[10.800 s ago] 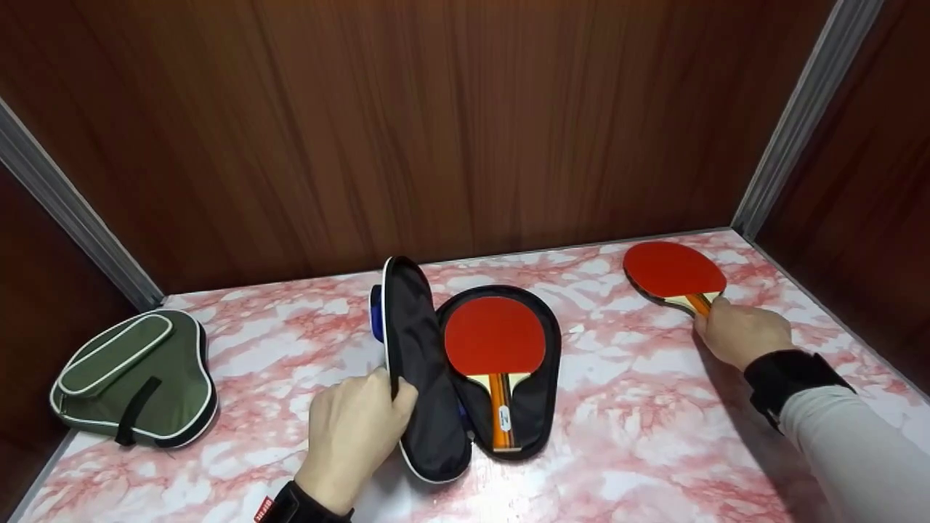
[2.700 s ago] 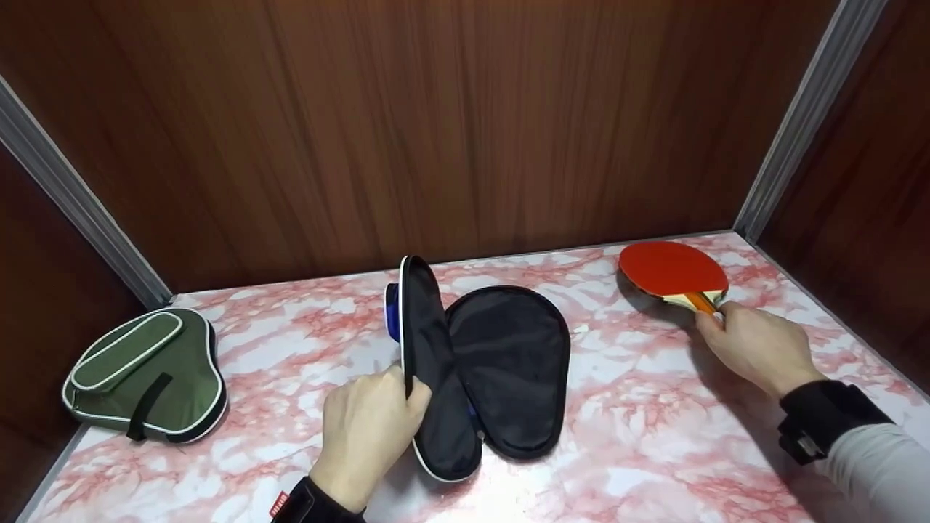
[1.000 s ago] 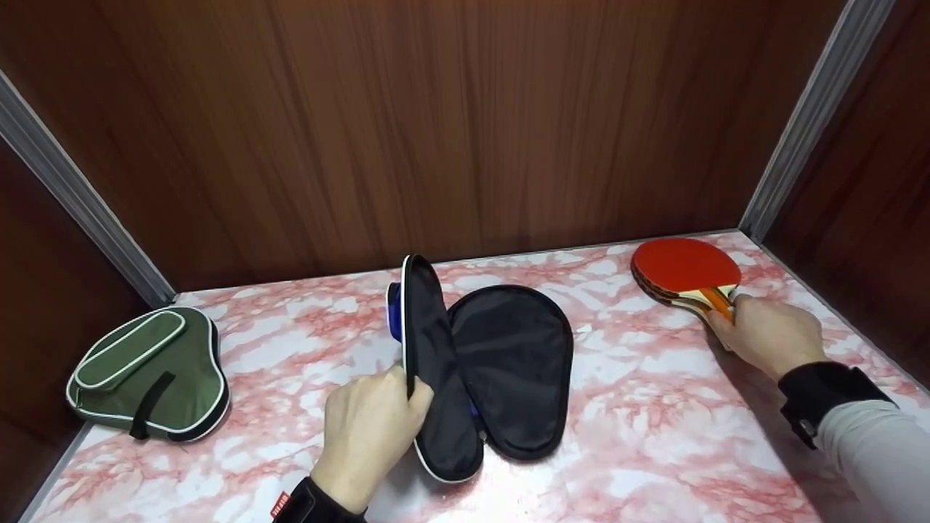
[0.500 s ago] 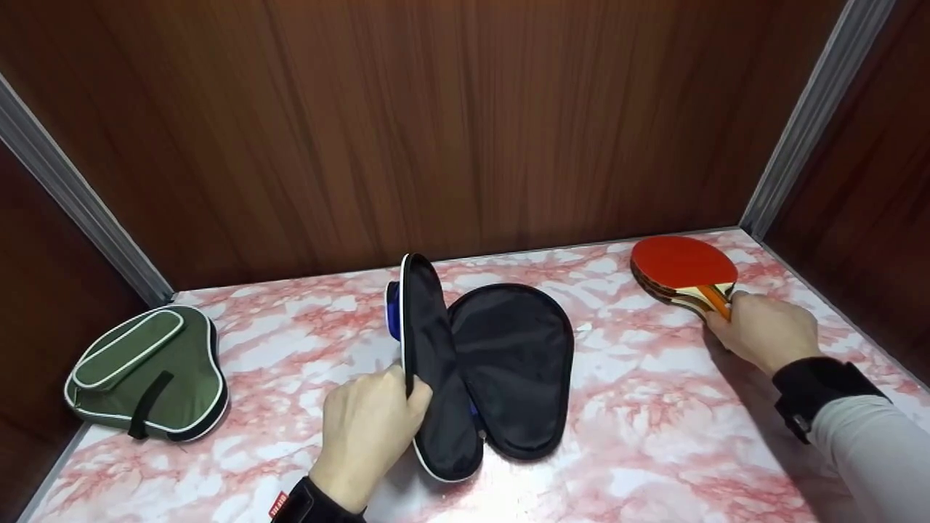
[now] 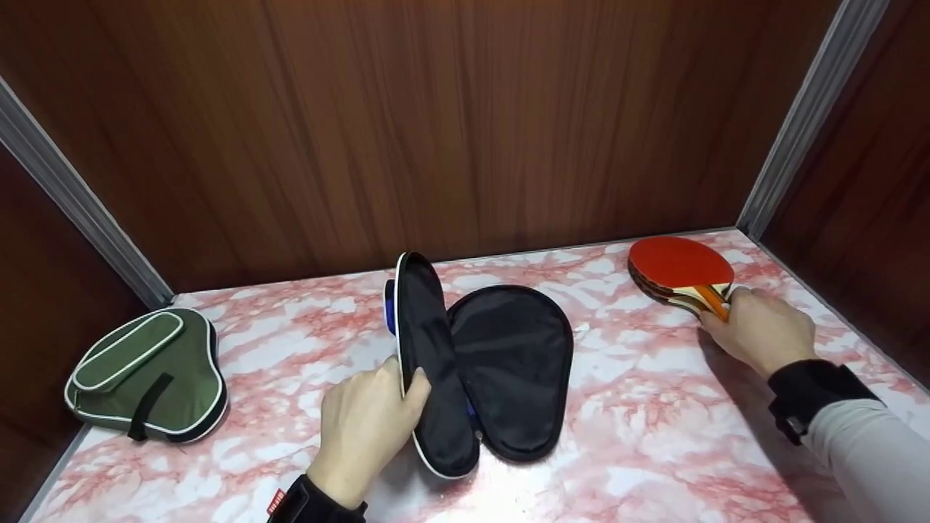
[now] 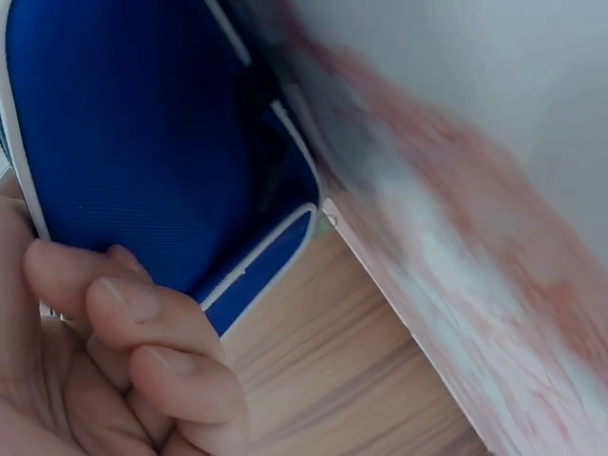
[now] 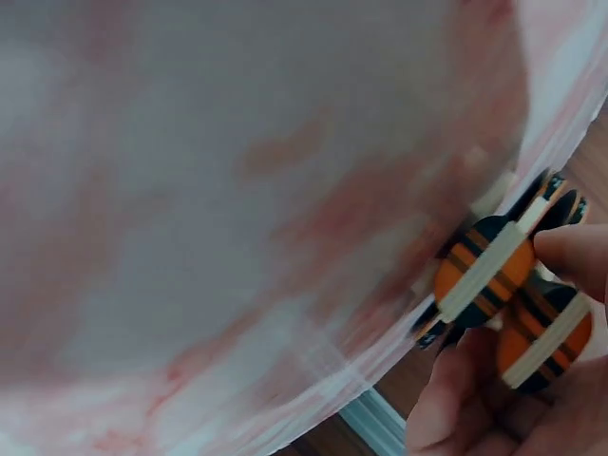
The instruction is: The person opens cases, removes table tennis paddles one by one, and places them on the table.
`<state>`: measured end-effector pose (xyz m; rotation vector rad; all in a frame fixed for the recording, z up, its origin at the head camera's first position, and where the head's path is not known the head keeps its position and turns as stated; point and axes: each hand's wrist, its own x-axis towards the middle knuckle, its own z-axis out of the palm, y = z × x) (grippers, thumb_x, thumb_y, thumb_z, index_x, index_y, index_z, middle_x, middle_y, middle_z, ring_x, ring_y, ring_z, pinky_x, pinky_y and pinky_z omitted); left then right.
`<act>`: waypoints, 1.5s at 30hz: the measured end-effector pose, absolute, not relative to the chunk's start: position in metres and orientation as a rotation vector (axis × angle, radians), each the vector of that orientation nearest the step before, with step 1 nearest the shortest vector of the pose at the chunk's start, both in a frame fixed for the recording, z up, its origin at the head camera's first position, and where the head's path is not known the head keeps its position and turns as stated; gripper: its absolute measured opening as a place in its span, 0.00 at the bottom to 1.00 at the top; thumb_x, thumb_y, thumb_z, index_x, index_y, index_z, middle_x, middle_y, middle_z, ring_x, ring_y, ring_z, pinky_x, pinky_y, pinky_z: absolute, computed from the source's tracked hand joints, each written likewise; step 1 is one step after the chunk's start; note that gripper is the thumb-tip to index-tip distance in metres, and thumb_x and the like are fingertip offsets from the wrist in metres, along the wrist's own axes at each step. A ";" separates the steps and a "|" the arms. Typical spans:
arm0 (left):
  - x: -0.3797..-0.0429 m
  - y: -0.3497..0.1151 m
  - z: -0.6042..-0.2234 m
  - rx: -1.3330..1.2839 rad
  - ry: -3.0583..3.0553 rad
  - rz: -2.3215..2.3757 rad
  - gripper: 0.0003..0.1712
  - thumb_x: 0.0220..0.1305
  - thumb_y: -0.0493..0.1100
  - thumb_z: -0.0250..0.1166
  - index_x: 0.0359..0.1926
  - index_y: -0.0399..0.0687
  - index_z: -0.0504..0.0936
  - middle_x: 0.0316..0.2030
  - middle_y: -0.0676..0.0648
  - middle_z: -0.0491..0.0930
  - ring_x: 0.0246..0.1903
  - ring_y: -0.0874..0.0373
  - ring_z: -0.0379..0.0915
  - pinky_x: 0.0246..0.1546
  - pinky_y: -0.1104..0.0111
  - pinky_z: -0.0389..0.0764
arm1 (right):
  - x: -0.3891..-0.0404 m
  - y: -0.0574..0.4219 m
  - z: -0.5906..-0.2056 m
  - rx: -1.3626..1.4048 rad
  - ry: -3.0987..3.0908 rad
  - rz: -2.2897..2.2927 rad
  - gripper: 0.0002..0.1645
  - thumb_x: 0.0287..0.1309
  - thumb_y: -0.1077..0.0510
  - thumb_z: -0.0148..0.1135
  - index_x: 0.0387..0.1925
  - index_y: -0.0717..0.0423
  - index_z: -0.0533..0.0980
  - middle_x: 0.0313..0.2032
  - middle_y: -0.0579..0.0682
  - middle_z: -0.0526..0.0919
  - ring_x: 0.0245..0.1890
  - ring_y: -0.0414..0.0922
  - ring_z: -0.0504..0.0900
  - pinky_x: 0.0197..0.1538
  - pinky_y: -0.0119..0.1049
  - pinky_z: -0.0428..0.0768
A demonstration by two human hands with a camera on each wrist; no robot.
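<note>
At the middle of the table, a table tennis bat case (image 5: 513,378) lies unzipped, its black lining bare. My left hand (image 5: 369,428) grips the edge of its raised lid (image 5: 429,363), thumb on the inner side. In the left wrist view, the curled fingers (image 6: 166,313) lie against the blue outside of the lid (image 6: 123,142). At the back right, two table tennis bats lie one on the other, the upper bat (image 5: 679,261) red side up. My right hand (image 5: 763,330) holds their handles. Two striped handle ends, upper (image 7: 484,271) and lower (image 7: 546,337), show in the right wrist view.
A green bat case (image 5: 156,378) with white piping and a black strap lies at the left. The pink and white marbled table (image 5: 639,428) is bounded by a brown wood panel (image 5: 465,131) at the back and panels at both sides.
The red bat that lay in the case is now out of it, stacked on the other bat in my right hand. Lately the lid has leaned slightly left.
</note>
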<state>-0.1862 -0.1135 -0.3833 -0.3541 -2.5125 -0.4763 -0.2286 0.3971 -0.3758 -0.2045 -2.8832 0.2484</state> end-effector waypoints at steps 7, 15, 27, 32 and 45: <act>-0.183 -0.096 -0.372 -0.365 -2.531 -0.619 0.19 0.72 0.57 0.71 0.45 0.47 0.79 0.17 0.48 0.77 0.17 0.44 0.79 0.17 0.51 0.70 | -0.226 0.372 -0.376 -0.074 -2.673 0.187 0.36 0.72 0.49 0.67 0.58 0.83 0.72 0.52 0.80 0.75 0.53 0.76 0.71 0.53 0.76 0.73; -0.182 -0.062 -0.371 -0.438 -2.464 -0.627 0.22 0.70 0.54 0.72 0.56 0.47 0.82 0.18 0.47 0.80 0.17 0.44 0.78 0.17 0.52 0.71 | -0.217 0.326 -0.372 0.106 -2.613 0.335 0.37 0.73 0.52 0.70 0.67 0.78 0.73 0.59 0.77 0.77 0.59 0.75 0.75 0.60 0.75 0.74; -0.188 -0.017 -0.373 -0.537 -2.427 -0.523 0.17 0.69 0.52 0.73 0.48 0.46 0.82 0.19 0.45 0.81 0.17 0.44 0.80 0.17 0.51 0.72 | -0.199 0.257 -0.375 0.169 -2.654 0.525 0.38 0.76 0.46 0.67 0.74 0.69 0.73 0.68 0.70 0.78 0.68 0.70 0.76 0.65 0.73 0.73; -0.189 -0.002 -0.374 -0.580 -2.468 -0.435 0.17 0.69 0.52 0.73 0.45 0.45 0.82 0.20 0.44 0.82 0.18 0.43 0.81 0.18 0.51 0.74 | -0.196 0.241 -0.377 0.183 -2.651 0.620 0.37 0.76 0.47 0.67 0.73 0.67 0.74 0.66 0.67 0.80 0.67 0.67 0.78 0.64 0.70 0.76; -0.185 0.021 -0.395 -0.671 -2.488 -0.176 0.15 0.62 0.52 0.77 0.39 0.48 0.83 0.20 0.48 0.83 0.17 0.49 0.80 0.16 0.55 0.73 | -0.193 0.232 -0.381 0.242 -2.668 0.563 0.32 0.74 0.49 0.68 0.70 0.66 0.78 0.62 0.64 0.83 0.64 0.64 0.81 0.60 0.66 0.81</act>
